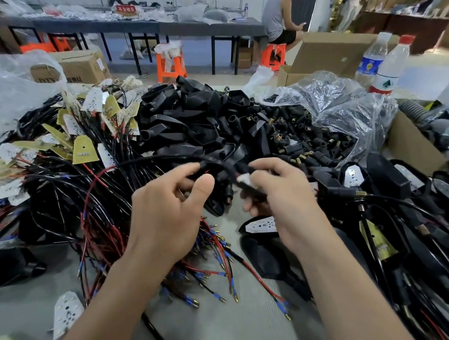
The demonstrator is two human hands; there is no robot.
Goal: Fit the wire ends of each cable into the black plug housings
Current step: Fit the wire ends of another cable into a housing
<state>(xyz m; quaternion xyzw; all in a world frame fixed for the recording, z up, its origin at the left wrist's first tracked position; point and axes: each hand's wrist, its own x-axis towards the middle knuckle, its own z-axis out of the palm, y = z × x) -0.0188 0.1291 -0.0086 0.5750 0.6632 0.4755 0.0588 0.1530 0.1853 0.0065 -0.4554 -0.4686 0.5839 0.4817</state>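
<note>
Black cable runs between both hands above the worktop's middle: the left hand pinches it between thumb and forefinger, the right hand is clamped on a black plug housing. More housings are heaped behind, toward the far edge.

Single head view; looks forward and down; close over the worktable.

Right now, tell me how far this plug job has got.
Done: fitted units lie stacked at the right. In hand: the left hand pinches a black cable while the right hand holds a black housing. Left: a big heap of empty housings and many loose cables.
</note>
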